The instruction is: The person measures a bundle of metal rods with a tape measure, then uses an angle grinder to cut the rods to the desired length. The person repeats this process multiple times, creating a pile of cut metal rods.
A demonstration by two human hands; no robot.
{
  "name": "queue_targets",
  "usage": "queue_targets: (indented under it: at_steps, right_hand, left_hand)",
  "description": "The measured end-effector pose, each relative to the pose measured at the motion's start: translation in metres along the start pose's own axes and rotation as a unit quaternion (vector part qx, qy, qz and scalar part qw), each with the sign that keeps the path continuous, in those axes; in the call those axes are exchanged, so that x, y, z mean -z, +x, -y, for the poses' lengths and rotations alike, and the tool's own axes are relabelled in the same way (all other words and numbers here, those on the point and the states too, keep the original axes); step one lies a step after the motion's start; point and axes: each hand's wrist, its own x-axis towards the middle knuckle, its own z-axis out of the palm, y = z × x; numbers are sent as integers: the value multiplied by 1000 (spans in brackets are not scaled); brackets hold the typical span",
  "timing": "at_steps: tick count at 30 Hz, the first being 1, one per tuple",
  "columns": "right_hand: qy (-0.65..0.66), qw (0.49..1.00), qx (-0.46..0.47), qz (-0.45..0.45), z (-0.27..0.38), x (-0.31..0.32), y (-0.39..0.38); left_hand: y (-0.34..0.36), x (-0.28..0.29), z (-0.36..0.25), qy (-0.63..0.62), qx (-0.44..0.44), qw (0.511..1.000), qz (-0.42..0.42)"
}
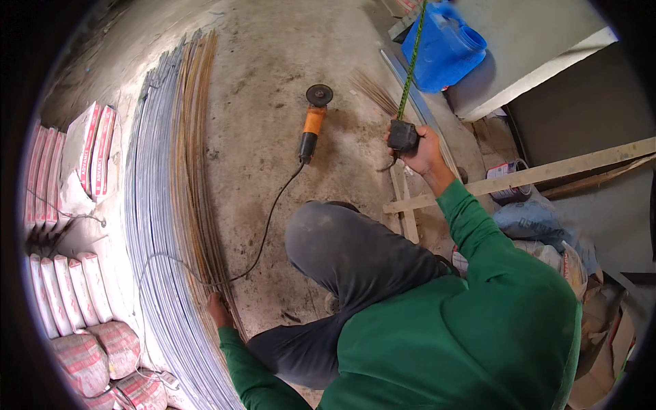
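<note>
Your right hand (425, 152) is wrapped around the black tape (403, 137), holding it up over the floor (266, 89) to the right of your bent knee (321, 236). The green blade (411, 72) runs out from the case toward the top edge of the view, passing in front of the blue jug (441, 58). A dark strap (391, 164) hangs below your fingers.

Your left hand (219, 311) is low at the right edge of the long rods, by the brown ones (196, 123); its fingers are partly hidden, so I cannot tell whether it grips any of them. The grey rods (154, 178) lie alongside, to the left of the brown.

Between the rods and the tape, the orange and black grinder (312, 128) lies on the floor, its disc (319, 95) pointing away from you. Its cord (272, 212) curves back toward you and crosses over the rods near your left hand. Past your right hand lie some thin rods (376, 93). A wooden strip (492, 183) crosses a shorter piece (408, 217) below your right wrist. Bags (82, 294) are stacked left of the rods, with more sacks (529, 219) on your right
</note>
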Motion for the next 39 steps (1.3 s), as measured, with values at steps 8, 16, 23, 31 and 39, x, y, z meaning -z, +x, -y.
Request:
queue_targets:
  at_steps: [8, 16, 23, 31, 39]
  right_hand:
    - [17, 997, 40, 64, -17, -20, 0]
    - [34, 985, 0, 170, -20, -73, 5]
    - [-259, 937, 209, 104, -36, -97, 7]
    - [-189, 953, 201, 125, -49, -120, 21]
    - [-193, 950, 217, 114, -52, -138, 21]
  left_hand:
    - [0, 10, 2, -16, 1, 1000, -5]
    - [-4, -9, -10, -41, -24, 999, -15]
    - [-3, -2, -6, -39, -39, 998, -22]
    - [-3, -7, -14, -27, -24, 999, -26]
    - [-4, -2, -10, 11, -48, 999, 5]
